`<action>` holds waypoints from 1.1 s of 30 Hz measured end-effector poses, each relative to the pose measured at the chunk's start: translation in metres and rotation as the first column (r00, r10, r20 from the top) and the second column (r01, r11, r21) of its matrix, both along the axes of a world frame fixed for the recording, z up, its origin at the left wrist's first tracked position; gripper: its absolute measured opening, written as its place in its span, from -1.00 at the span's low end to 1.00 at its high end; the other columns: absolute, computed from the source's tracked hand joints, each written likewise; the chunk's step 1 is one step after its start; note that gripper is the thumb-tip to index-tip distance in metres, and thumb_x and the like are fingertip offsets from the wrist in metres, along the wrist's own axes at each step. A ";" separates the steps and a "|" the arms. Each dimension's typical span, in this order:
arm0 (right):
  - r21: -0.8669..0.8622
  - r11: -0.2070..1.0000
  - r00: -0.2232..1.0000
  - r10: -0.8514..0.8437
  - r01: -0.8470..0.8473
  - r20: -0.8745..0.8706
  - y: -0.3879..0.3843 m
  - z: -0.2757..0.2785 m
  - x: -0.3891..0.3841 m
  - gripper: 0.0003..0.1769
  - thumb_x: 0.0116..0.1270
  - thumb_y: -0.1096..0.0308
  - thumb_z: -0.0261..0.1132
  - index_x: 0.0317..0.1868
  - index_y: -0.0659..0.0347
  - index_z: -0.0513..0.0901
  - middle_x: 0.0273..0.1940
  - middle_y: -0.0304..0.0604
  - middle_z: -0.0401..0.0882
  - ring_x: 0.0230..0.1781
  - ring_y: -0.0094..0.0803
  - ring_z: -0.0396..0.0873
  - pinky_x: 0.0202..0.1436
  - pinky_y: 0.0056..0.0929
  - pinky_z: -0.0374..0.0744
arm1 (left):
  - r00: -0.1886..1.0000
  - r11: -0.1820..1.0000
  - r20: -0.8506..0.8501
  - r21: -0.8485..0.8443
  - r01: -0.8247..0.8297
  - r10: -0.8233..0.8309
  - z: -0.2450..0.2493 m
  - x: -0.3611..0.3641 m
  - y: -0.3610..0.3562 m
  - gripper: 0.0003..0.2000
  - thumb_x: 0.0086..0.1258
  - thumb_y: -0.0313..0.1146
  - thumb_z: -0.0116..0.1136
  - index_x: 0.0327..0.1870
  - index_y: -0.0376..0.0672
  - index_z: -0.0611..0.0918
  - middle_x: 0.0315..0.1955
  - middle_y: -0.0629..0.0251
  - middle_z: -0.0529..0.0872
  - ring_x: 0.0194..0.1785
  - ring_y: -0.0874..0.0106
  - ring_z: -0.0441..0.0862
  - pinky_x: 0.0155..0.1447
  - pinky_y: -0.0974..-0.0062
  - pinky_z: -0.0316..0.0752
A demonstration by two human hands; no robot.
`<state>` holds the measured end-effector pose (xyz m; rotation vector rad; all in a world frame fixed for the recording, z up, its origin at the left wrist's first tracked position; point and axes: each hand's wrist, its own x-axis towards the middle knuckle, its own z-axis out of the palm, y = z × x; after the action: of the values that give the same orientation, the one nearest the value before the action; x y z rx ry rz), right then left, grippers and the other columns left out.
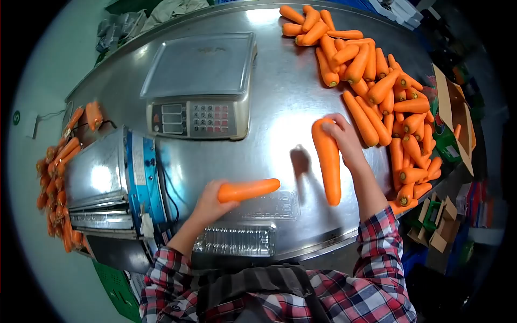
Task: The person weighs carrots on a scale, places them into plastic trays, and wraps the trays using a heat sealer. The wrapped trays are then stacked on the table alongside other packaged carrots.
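My left hand is closed around the thick end of a carrot, whose tip points right above a clear plastic tray lying on the steel table. A second clear tray with ribbed walls sits closer to my body. Farther right, my right hand grips another carrot by its thick top, and this one hangs with its tip toward me. A large heap of loose carrots spreads along the right side of the table, just beyond my right hand.
A digital scale with a flat pan stands at the back left. Left of my left hand is a blue and metal machine with a cable. Bagged carrots lie beyond it. Cardboard boxes stand past the right edge.
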<state>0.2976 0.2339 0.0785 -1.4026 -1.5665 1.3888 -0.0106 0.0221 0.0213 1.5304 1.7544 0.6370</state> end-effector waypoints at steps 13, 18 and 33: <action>-0.152 0.953 0.895 -0.300 0.263 -0.331 -0.128 -0.007 0.048 -0.57 0.30 0.10 0.07 0.00 0.26 0.29 -0.32 -0.08 0.47 -0.58 -0.44 0.49 -0.52 -0.51 0.59 | 0.980 0.977 0.185 -0.187 0.101 -0.066 0.013 -0.024 -0.024 -0.40 -0.12 -0.21 0.46 0.00 -0.21 0.53 -0.09 0.12 0.53 0.04 0.19 0.49 0.14 0.40 0.39; -0.243 0.930 0.848 -0.354 0.275 -0.394 -0.154 -0.038 0.023 -0.59 0.32 0.20 0.08 0.08 0.24 0.25 -0.22 0.02 0.53 -0.49 -0.37 0.57 -0.44 -0.47 0.61 | 0.988 0.994 0.123 -0.035 0.102 -0.097 -0.005 -0.008 -0.010 -0.39 -0.11 -0.22 0.45 0.04 -0.19 0.50 -0.04 0.13 0.50 0.06 0.17 0.48 0.16 0.38 0.38; 0.437 0.834 0.863 0.086 -0.335 0.498 -0.165 -0.067 0.002 -0.54 0.13 0.39 0.37 0.04 0.22 0.43 -0.05 -0.12 0.43 -0.08 -0.37 0.47 -0.03 -0.45 0.52 | 0.968 0.978 0.142 -0.012 0.210 -0.207 -0.005 -0.014 -0.014 -0.36 0.01 -0.27 0.39 0.16 -0.21 0.39 0.21 0.05 0.28 0.27 0.10 0.29 0.33 0.32 0.23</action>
<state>0.3000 0.0694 0.0119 -1.2898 -2.2632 0.6626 -0.0242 0.0078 0.0163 1.5862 1.4686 0.5964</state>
